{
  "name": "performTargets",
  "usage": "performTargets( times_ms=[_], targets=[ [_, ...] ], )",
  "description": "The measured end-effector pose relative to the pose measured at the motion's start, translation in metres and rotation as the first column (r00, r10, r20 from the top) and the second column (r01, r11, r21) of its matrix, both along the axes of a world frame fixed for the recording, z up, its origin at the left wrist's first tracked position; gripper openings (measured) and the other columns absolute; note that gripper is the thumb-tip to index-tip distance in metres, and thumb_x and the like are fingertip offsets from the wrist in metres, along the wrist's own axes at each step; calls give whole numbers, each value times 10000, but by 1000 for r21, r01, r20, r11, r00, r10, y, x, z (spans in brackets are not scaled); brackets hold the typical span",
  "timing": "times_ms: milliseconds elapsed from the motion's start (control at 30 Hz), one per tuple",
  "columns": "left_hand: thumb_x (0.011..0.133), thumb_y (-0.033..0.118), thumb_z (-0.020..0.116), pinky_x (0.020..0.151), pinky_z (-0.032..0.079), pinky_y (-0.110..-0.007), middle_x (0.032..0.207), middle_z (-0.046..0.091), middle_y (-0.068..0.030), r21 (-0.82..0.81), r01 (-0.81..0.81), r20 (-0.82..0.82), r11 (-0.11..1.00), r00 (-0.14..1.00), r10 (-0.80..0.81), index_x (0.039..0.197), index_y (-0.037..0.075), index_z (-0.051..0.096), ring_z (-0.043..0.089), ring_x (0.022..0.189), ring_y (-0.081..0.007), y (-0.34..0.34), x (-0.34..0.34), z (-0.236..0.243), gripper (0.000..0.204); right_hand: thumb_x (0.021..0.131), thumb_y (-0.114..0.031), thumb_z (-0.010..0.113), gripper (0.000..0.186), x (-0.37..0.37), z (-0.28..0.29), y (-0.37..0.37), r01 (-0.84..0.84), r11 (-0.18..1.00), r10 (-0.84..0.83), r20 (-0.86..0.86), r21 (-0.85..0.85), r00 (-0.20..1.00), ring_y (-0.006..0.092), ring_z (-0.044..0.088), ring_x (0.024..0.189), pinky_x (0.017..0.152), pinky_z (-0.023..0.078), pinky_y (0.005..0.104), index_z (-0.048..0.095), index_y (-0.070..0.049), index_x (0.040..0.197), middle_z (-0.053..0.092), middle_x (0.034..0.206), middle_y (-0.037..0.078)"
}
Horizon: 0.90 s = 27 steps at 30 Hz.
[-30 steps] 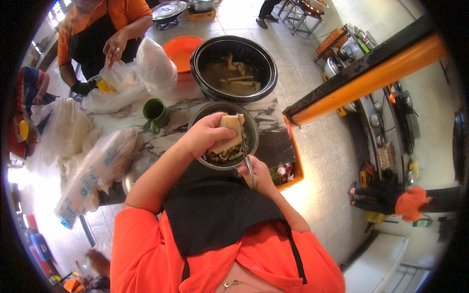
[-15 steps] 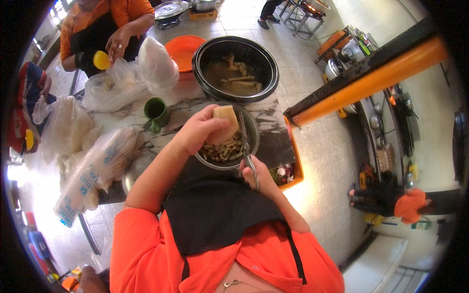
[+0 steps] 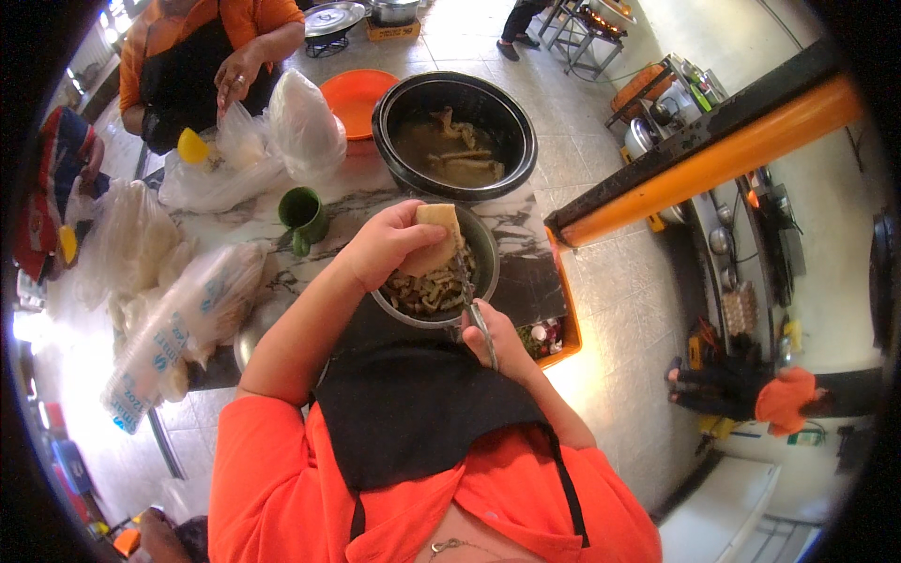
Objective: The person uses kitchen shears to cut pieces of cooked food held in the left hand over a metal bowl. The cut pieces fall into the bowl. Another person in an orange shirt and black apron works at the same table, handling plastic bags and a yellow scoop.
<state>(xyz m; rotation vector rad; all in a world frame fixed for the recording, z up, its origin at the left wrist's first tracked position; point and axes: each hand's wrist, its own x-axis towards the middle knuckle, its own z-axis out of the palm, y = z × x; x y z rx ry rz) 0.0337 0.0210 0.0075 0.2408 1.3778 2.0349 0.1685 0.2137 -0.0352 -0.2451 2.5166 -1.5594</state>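
Note:
My left hand (image 3: 387, 246) grips a pale, flat slab (image 3: 437, 225), perhaps meat or skin, thumb across its face, over a metal bowl (image 3: 492, 258). Closed around the handles of metal scissors (image 3: 480, 326), my right hand (image 3: 505, 342) is at the bowl's near right rim. The blades lie along the slab's right edge, partly hidden. Small greyish-brown cut pieces (image 3: 424, 292) lie in the bowl. Just beyond stands a large black pot (image 3: 383, 159), holding cloudy liquid and larger pale pieces (image 3: 460, 141).
A green mug (image 3: 302, 214), an orange basin (image 3: 349, 94) and plastic bags (image 3: 305, 131) share the marble table (image 3: 352, 199). Across it, a co-worker's hand (image 3: 239, 80) is at a bag with a yellow scoop (image 3: 193, 146). An orange-black post (image 3: 704, 178) rises at right.
The scissor blades have come down and closed against the slab's right edge. Across the table, the yellow scoop has dropped from the co-worker's hands to the bag.

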Motion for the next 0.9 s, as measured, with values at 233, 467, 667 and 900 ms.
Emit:
performTargets(
  times_ms=[233,467,667,900],
  targets=[
    [829,129,594,776,460,-262,961,603,-36,-28,26,-15,999,1000,-27,1077,21,546,571,864,-116,-1,2,6,275,802,-547,578,539,3,4,-2,75,997,-76,89,24,993,339,488,641,602,419,374,455,-24,848,489,714,150],
    [804,143,617,702,458,-229,893,583,-21,-106,125,-82,986,988,-134,989,4,560,546,791,-84,8,14,-9,238,781,-526,614,545,2,0,0,79,993,-76,-34,92,997,363,496,693,634,418,383,426,-25,884,499,758,170],
    [798,144,619,697,458,-236,890,583,-19,-105,135,-82,985,986,-144,985,2,561,546,783,-86,8,14,-4,241,793,-553,581,545,3,4,-1,102,989,-112,85,110,990,293,474,657,617,411,360,442,-29,846,478,713,140],
    [802,143,626,720,470,-263,909,587,-18,-235,232,-78,944,964,-256,1026,18,534,566,797,-112,7,14,-14,273,826,-554,549,529,3,-5,2,98,990,-100,16,96,995,171,447,654,629,404,297,485,-29,835,463,692,62]
  ],
)
